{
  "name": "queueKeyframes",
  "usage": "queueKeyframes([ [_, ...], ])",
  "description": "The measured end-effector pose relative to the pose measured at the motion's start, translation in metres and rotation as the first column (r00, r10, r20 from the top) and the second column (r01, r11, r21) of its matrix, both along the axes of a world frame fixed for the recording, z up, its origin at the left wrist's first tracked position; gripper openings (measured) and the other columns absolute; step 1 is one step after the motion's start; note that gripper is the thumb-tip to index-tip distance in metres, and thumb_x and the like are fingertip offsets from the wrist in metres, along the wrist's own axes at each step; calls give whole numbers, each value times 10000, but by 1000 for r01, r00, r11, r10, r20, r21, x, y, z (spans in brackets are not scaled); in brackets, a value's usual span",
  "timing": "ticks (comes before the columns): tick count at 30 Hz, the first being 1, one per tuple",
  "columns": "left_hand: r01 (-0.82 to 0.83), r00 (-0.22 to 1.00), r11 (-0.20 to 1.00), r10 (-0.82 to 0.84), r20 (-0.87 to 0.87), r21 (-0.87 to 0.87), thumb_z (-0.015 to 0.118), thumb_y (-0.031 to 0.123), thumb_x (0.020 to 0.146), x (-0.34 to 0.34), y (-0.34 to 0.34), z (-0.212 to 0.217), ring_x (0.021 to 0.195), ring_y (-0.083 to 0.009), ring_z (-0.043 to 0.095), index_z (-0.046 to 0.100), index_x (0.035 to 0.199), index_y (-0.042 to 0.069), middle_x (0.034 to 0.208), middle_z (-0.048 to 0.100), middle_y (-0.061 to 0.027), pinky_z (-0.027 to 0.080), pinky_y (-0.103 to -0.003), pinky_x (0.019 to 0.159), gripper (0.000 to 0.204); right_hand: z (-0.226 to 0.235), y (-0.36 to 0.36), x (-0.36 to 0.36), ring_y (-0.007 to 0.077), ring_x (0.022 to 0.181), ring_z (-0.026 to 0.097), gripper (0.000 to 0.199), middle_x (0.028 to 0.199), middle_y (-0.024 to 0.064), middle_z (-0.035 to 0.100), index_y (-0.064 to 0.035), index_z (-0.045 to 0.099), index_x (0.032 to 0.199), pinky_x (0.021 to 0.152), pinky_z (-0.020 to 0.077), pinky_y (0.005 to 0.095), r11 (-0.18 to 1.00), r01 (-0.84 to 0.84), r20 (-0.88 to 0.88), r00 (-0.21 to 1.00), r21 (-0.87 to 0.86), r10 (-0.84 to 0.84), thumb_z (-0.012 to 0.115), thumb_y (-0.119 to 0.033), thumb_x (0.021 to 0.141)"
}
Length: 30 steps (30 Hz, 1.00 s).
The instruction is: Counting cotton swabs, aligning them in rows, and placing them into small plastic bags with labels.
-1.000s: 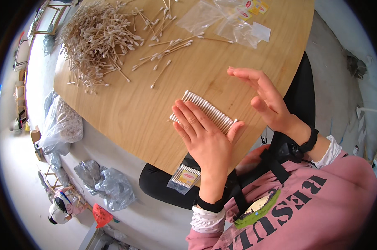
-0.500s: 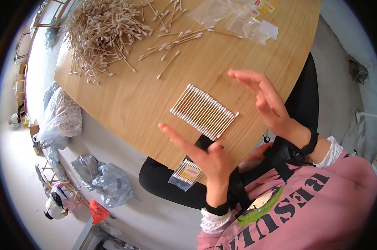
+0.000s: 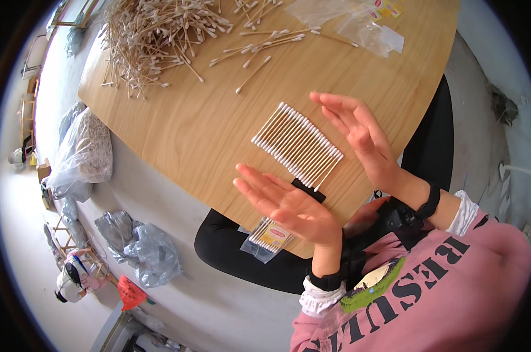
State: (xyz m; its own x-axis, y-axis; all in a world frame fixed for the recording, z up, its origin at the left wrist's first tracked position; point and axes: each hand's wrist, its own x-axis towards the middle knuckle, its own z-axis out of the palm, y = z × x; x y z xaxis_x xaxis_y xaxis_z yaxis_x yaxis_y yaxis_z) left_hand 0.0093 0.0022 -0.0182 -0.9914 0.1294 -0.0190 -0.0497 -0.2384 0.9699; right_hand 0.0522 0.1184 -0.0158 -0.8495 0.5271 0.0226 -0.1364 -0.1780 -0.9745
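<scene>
My view loses the top of the swab heap (image 3: 154, 41) at the upper frame edge, and the left hand (image 3: 295, 205) covers part of a clear packet (image 3: 271, 237) of swabs with a yellow label, below the frame's centre. A dark piece (image 3: 308, 190) shows beside that hand; I can't make out what it is. Just right of the frame's middle I have the row of cotton swabs (image 3: 297, 146), laid side by side in a slanted block. Both hands are apart from it: the left to its lower left, fingers outstretched and slightly spread; the right hand (image 3: 360, 138) to its right, fingers nearly together, thumb standing off. Whether the left fingers brush the wood I can't tell. Smooth grain runs from the row to the curved left edge of the table (image 3: 177, 152), giving me room there. Loose swabs (image 3: 274, 42) lie above, thin tan sticks with rounded white tips; crinkled clear bags (image 3: 347, 26) lie upper right.
</scene>
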Motion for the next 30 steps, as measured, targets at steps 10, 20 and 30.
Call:
queueKeyframes([
  [10, -69, 998, 998, 69, -14, -3, 302, 545, 1054, -3, -3, 8, 1521, -280, 181, 170, 1578, 67, 1619, 243, -177, 80, -423, 1244, 721, 10, 8, 3, 321, 1479, 291, 749, 1533, 165, 377, -26, 345, 1476, 1219, 223, 443, 951, -79, 79, 995, 298, 58, 700, -356, 906],
  [20, -34, 999, 999, 33, 10, 4, 319, 523, 1059, 12, -14, 5, 1515, -281, 201, 160, 1571, 36, 1611, 249, -189, 128, -416, 1241, 725, -2, 6, 9, 353, 1442, 346, 843, 1510, 125, 414, -62, 407, 1464, 1182, 334, 442, 679, -217, 232, 970, 701, 71, 814, -85, 726],
  [30, -53, 999, 997, 52, 14, 47, 327, 474, 1064, 17, 7, 0, 1512, -275, 206, 147, 1569, 31, 1607, 258, -183, 153, -399, 1240, 695, -3, -6, 7, 320, 1461, 333, 711, 1510, 148, 415, -27, 400, 1447, 1204, 273, 436, 927, -95, 108, 992, 363, 60, 754, -265, 878],
])
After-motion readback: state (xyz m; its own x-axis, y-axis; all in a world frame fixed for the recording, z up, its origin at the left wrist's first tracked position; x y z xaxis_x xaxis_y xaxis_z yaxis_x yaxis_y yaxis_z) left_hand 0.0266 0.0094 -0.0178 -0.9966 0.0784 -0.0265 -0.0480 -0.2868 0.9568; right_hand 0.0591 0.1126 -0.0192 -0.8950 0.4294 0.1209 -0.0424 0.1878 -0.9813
